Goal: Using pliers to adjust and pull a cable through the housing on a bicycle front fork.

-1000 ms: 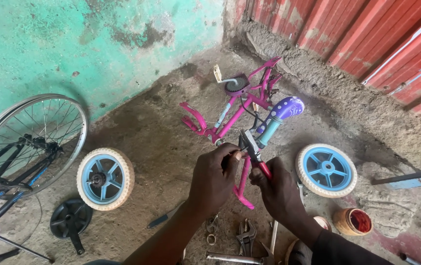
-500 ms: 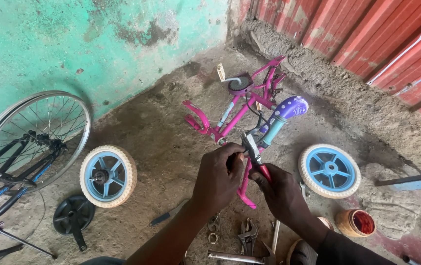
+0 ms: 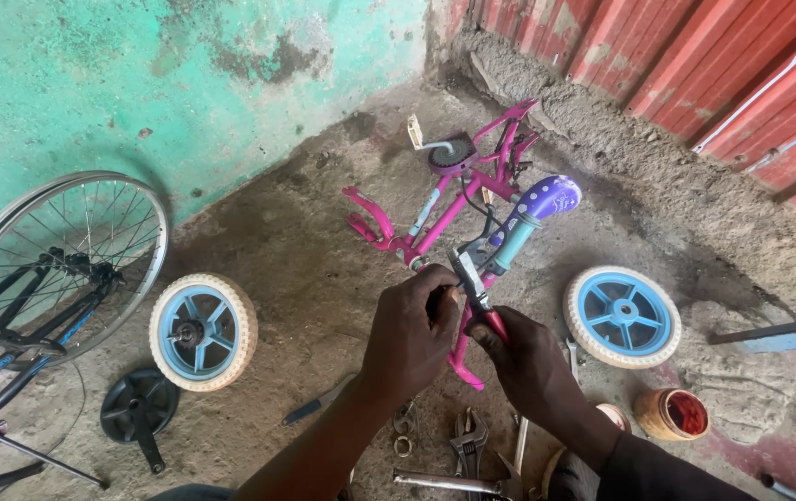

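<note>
A small pink bicycle frame lies on the concrete floor without its wheels. Its purple and teal handlebar grip sticks up toward me. My left hand is closed around the end of the handlebar just below that grip. My right hand holds red-handled pliers, whose jaws bite at the handlebar beside my left fingers. What the jaws pinch is too small to tell.
Two small white-tyred, blue-hubbed wheels lie on the floor, one at left, one at right. A large spoked wheel leans at far left, a black crank below it. Wrenches and an orange tub sit near me.
Both hands stay on the handlebar and pliers, with only a slight shift of the view; the pliers remain clamped at the same spot.
</note>
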